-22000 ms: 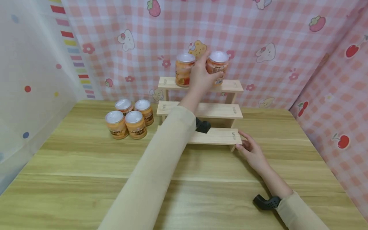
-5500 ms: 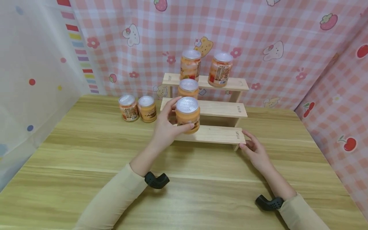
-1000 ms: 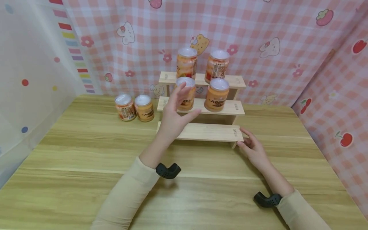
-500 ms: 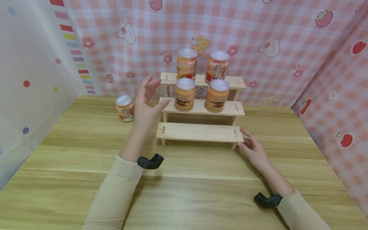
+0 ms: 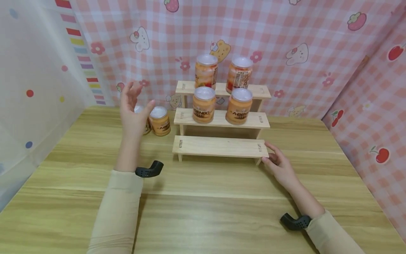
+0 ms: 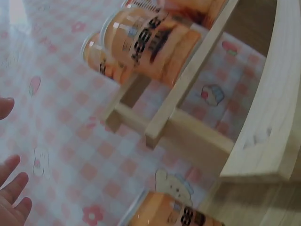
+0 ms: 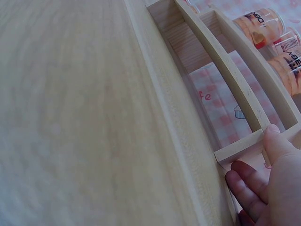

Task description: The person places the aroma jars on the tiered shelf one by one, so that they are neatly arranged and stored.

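Note:
My left hand is raised over the left of the table, thumb and fingers spread and holding nothing. It partly covers one orange fruit can; a second orange can stands just right of it. A three-step wooden display stand is at the middle. My right hand grips the right end of its lowest board, thumb at the front edge in the right wrist view. Two cans, a left one and a right one, stand on the top board. The middle board bears a left can and a right can.
A pink checked cloth hangs right behind the stand, and another patterned cloth closes the right side. A white dotted sheet borders the left. Wood-grain table stretches in front of the stand. Each wrist wears a black camera mount.
Over the earlier frames, cans came from the left group onto the middle board, the last one let go at right. My left hand then swung left, empty. My right hand stayed at the lowest board.

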Motion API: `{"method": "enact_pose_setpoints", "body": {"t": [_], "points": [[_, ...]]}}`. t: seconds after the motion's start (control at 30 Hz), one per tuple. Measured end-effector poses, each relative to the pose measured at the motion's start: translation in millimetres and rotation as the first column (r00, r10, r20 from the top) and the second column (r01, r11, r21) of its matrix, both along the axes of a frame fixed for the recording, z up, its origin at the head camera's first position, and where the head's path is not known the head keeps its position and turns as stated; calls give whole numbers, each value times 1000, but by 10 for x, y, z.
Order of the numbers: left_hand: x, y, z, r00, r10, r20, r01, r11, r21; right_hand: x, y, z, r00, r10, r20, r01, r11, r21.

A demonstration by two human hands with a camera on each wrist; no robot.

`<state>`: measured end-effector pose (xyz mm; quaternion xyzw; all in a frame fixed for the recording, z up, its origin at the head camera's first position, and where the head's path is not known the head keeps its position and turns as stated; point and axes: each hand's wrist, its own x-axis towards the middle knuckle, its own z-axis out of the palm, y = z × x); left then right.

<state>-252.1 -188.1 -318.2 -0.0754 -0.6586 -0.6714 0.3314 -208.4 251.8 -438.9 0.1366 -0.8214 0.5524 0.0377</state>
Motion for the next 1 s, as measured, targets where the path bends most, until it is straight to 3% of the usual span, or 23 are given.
{"method": "enact_pose_setpoints", "body": {"t": [0.27,0.47,0.67,0.87,1.0], "points": [[-19,-288,-120,990,114,87,-115,993,3,15,-18,14,1000,13,-15,-13,999,-35],[12,-433,-219,976,132,172,-140,989,35,17,-15,3,1000,8,-7,-8,1000,-21],[-118,-615,-476,953,158,258,-170,985,26,21,-10,5,1000,9,-9,-9,1000,-15],[-174,-719,-640,917,157,366,-166,986,-7,28,-10,6,1000,7,0,-7,1000,-6],[-188,-765,-736,913,151,379,-154,988,-22,25,-16,21,1000,0,4,0,1000,2]]}}
